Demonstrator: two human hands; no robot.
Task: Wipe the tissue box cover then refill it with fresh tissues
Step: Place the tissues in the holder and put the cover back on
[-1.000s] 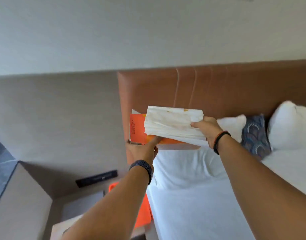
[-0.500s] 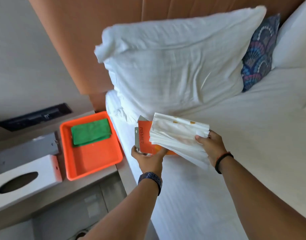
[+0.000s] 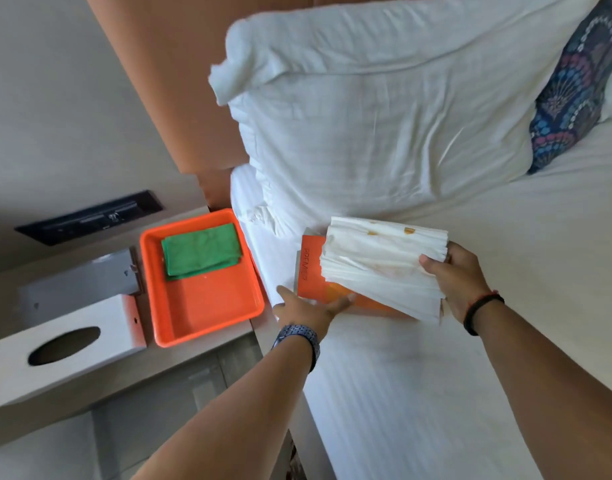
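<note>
My right hand [image 3: 456,278] grips a thick stack of white tissues [image 3: 380,265] by its right end, low over the bed. Under the stack is the orange tissue package [image 3: 315,275]; my left hand [image 3: 308,308] holds its near left corner, fingers spread along its edge. The white tissue box cover [image 3: 65,348], with its dark oval slot facing up, lies on the bedside shelf at the far left. A folded green cloth [image 3: 200,251] rests in the orange tray [image 3: 211,317] beside the cover.
A grey metal plate [image 3: 79,282] lies behind the cover. A dark wall panel [image 3: 90,216] sits above the shelf. A large white pillow [image 3: 384,109] and a patterned cushion [image 3: 574,88] lean on the brown headboard [image 3: 180,81]. White bed sheet [image 3: 470,393] spreads below my hands.
The view swung down from the wall and headboard to the bed and shelf. Both hands lowered the tissues and package towards the sheet, and the stack has slid rightwards off the package.
</note>
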